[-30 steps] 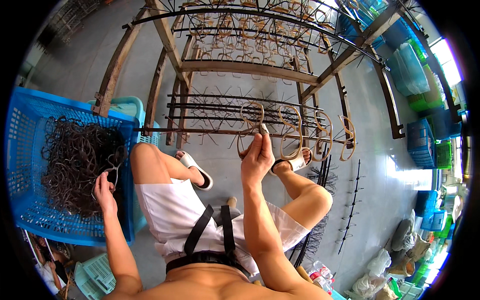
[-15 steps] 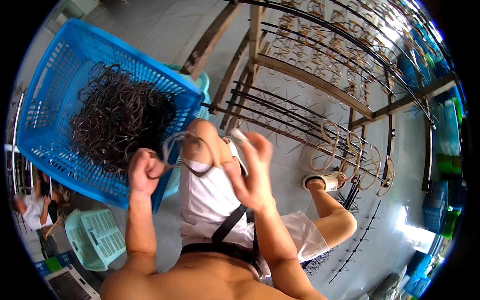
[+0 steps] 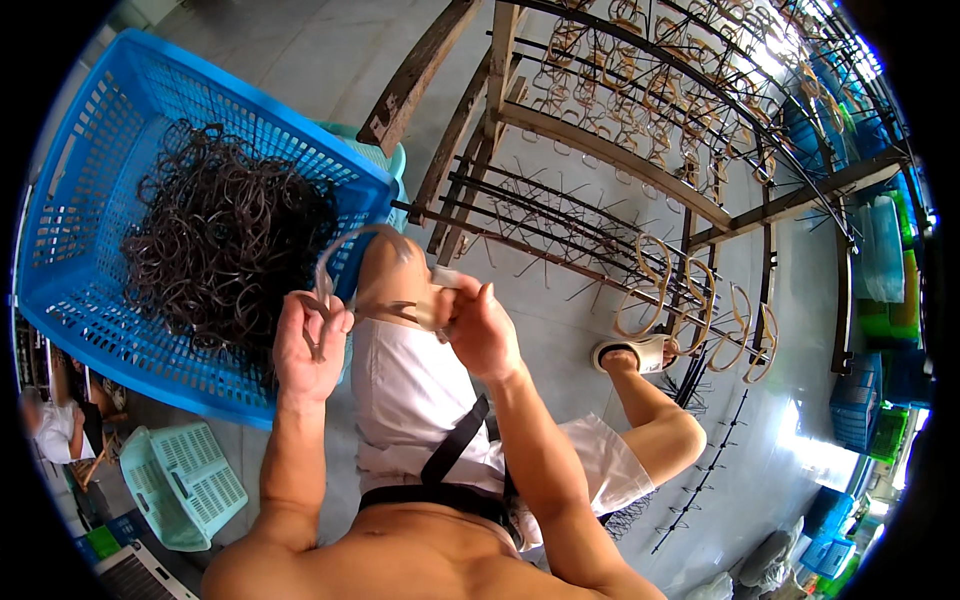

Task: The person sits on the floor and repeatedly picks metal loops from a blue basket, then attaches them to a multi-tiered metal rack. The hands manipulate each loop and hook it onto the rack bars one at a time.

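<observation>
L hand (image 3: 308, 355): fingers closed on 1 looped grey-brown frame (image 3: 398, 312), partly blurred, btwn L and R fingers. R hand (image 3: 483, 330): thumb/index pinch 1 small pale pc. (image 3: 447, 277); if they also grip frame, can't tell. L of L fingers: 1 blue basket (image 3: 150, 365) w/ dark loops (image 3: 225, 235), tangled, too dense to count. Fwd-R of R fingers: 1 brown rack (image 3: 612, 160), 4 pale frames (image 3: 668, 275) at near bar's R end. R of R fingers: grey floor (image 3: 570, 370), 1 sandal (image 3: 645, 352), any marking too small to read. Below-L of L fingers: 1 pale-green crate (image 3: 205, 475).
</observation>
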`<action>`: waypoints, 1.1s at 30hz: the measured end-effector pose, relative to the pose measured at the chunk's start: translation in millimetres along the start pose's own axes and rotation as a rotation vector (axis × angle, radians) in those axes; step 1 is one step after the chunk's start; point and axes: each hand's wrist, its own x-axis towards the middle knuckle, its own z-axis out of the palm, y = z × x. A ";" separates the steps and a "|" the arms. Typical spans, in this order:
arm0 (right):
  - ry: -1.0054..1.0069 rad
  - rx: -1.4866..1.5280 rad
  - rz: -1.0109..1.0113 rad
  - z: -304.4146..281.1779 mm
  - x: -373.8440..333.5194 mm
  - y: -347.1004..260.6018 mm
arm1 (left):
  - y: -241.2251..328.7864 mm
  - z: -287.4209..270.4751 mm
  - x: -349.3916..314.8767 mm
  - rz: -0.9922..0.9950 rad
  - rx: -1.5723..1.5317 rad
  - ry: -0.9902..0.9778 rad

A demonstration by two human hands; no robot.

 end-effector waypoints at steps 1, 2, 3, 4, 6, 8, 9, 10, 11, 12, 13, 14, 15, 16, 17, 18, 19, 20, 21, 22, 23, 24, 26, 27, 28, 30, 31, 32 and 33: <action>0.231 -0.140 -0.157 5.4 -6.5 7.0 | -1.9 7.6 1.4 0.007 -0.003 0.156; 0.238 -0.230 -0.229 8.8 -11.2 7.5 | -3.2 1.5 -0.4 -0.011 0.117 0.180; 0.248 -0.318 -0.300 14.9 -15.8 7.4 | -5.5 -5.2 -5.8 -0.030 0.240 0.207; 0.291 -0.391 -0.319 23.7 -23.2 7.6 | -9.8 1.3 -9.4 -0.017 0.444 0.238; 0.188 -0.415 -0.432 34.1 -28.5 5.4 | -22.1 19.8 -10.6 -0.148 0.425 0.302; 0.141 -0.234 -0.438 36.4 -33.6 -1.4 | -31.2 40.0 -9.9 -0.235 0.499 0.359; 0.146 -0.127 -0.445 35.0 -36.0 -10.9 | -34.2 39.3 -8.6 -0.274 0.556 0.261; 0.218 -0.204 -0.464 33.3 -37.6 -16.2 | -32.1 31.8 -12.4 -0.315 0.613 0.167; 0.389 -0.329 -0.398 28.1 -45.3 -14.7 | -34.6 29.3 -15.9 -0.354 0.669 0.068; 0.481 -0.747 -0.534 32.7 -45.0 -13.3 | -41.1 35.7 -20.3 -0.223 0.702 0.138; 0.568 -1.167 -0.655 36.5 -46.0 -13.8 | -48.9 44.8 -24.3 -0.091 0.734 0.211; 0.548 -1.309 -0.643 33.0 -59.0 -10.0 | -56.7 52.6 -27.3 0.020 0.632 0.299; 0.522 -1.362 -0.672 36.5 -66.2 -3.9 | -66.4 60.8 -25.0 0.127 0.518 0.375; 0.474 -1.317 -0.588 48.9 -72.1 5.2 | -74.2 68.8 -23.2 0.243 0.539 0.297; 0.424 -1.268 -0.504 58.8 -73.2 12.6 | -79.5 80.5 -26.7 0.213 0.523 0.258; 0.468 -1.273 -0.631 56.7 -70.8 19.0 | -88.1 86.8 -31.1 0.209 0.490 0.198; 0.508 -1.277 -0.759 50.2 -66.7 24.3 | -95.7 87.4 -33.4 0.206 0.454 0.139; 0.617 -1.196 -0.789 41.4 -64.3 26.9 | -99.0 84.5 -35.0 0.163 0.420 0.042; 0.708 -1.159 -0.699 41.9 -60.5 17.1 | -99.8 89.8 -35.0 0.115 0.318 0.027; 0.672 -1.101 -0.633 38.1 -57.3 8.7 | -100.3 91.6 -32.8 0.117 0.323 -0.003; 0.635 -1.042 -0.569 34.6 -55.4 1.5 | -101.0 93.2 -29.6 0.120 0.327 -0.031; 0.651 -0.921 -0.529 35.4 -54.4 -4.5 | -100.5 94.6 -25.7 0.099 0.368 0.023; 0.658 -0.634 -0.497 33.7 -53.5 -16.0 | -100.0 98.6 -16.4 0.125 0.394 0.034; 0.610 -0.506 -0.514 30.3 -53.4 -18.7 | -100.5 97.9 -13.5 0.114 0.401 0.012; 0.606 -0.641 -0.436 36.2 -52.0 -22.9 | -100.9 96.1 -10.6 0.102 0.408 -0.010; 0.541 -0.841 -0.463 30.2 -48.4 -8.4 | -104.5 93.3 -9.5 0.129 0.414 -0.074; 0.531 -0.979 -0.545 27.3 -46.5 -2.9 | -109.3 93.4 -8.0 0.171 0.343 -0.135; 0.610 -0.990 -0.624 19.5 -49.2 -0.2 | -113.7 93.4 -7.7 0.164 0.361 -0.085; 0.737 -0.779 -0.599 37.1 -49.5 -7.8 | -119.4 87.3 -7.2 0.155 0.380 -0.027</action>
